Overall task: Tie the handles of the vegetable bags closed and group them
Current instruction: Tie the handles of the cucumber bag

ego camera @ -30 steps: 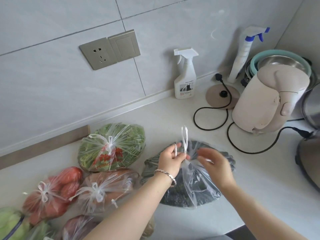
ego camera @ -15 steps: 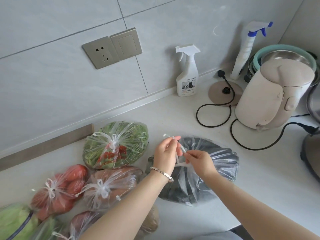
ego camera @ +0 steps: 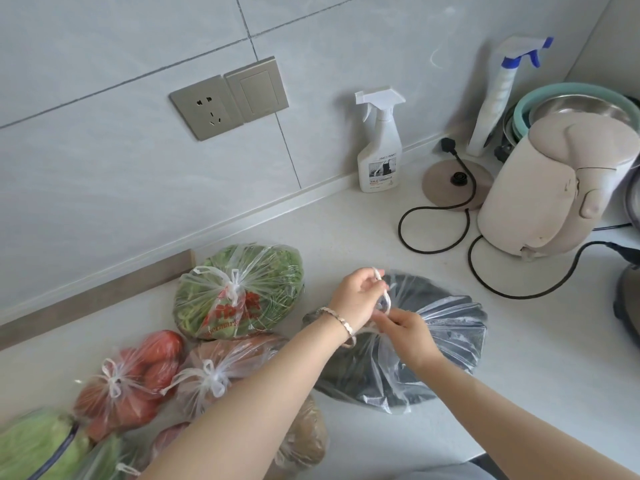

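- Vegetable bags: most look tied and sit grouped at 7–9 o'clock of frame on counter (ego camera: 346, 233).
- Pale green bag (ego camera: 31, 445) in 8 o'clock corner, blurred; can't tell if knotted.
- Tomato bag (ego camera: 145, 372) bow-tied. Orange-brown bag (ego camera: 239, 355) touching it at its 3 o'clock, also bow-tied.
- Green-bean bag (ego camera: 249, 289) at 12 o'clock of those two, knotted.
- Brownish bag (ego camera: 304, 441) at 6 o'clock, partly under left forearm; knot not visible.
- Left hand (ego camera: 356, 299): fingers curled, pinching white handle (ego camera: 385, 301).
- Right hand (ego camera: 405, 332) at its 5 o'clock: fingers curled, pinching other strand at bag neck.
- Dark-leaf bag (ego camera: 446, 334) near frame centre, lying flat just beside cluster; knot looks mid-tie, not cinched.
- Left to do, judged: pull knot tight, nudge bag toward 9 o'clock into group.
- Spray bottle (ego camera: 381, 147), kettle base (ego camera: 446, 181), black cord (ego camera: 415, 245), kettle (ego camera: 554, 188) at 1–3 o'clock; cord near bag, but nothing blocks a push leftward.
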`<state>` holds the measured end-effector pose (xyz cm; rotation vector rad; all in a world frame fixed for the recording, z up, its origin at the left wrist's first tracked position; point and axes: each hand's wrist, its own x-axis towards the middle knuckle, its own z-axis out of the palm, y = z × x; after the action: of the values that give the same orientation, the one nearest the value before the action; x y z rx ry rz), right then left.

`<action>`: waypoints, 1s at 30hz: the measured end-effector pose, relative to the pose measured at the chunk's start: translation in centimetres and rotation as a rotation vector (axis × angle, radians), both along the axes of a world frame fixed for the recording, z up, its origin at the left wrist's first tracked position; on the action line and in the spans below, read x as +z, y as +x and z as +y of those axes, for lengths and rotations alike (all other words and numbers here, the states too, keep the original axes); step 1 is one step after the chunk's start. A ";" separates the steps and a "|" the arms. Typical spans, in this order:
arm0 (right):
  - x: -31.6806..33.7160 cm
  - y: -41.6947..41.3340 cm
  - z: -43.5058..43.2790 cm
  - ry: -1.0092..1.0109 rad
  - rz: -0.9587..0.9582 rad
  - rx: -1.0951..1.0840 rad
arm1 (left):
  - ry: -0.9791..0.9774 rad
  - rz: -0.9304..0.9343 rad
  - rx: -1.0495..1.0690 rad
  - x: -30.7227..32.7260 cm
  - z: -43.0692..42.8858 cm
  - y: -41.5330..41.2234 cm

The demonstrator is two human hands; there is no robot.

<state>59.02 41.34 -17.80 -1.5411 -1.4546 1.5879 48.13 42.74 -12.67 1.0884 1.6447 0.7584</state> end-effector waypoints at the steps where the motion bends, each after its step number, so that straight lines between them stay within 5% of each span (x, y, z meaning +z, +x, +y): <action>1: 0.1 0.2 0.1 -0.045 0.019 -0.010 | 0.026 0.111 -0.050 -0.3 -0.4 -0.6; 8: 0.4 0.7 0.6 -0.124 0.121 -0.022 | 0.323 0.505 -0.144 -2.3 -3.6 -1.5; 14: 0.3 0.5 0.6 -0.161 0.198 -0.141 | 0.521 0.448 -0.015 -4.1 -4.8 -1.1; 22: 0.0 0.5 0.2 0.020 0.085 -0.177 | 0.200 0.467 -0.217 -3.8 -3.5 -2.0; 30: -0.4 -0.1 -0.3 0.041 0.051 -0.282 | 0.123 0.361 -0.158 -4.8 -4.4 -1.1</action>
<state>58.91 41.06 -18.21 -1.5904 -1.1756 1.4115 47.07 38.30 -17.48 1.4928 1.7996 0.5891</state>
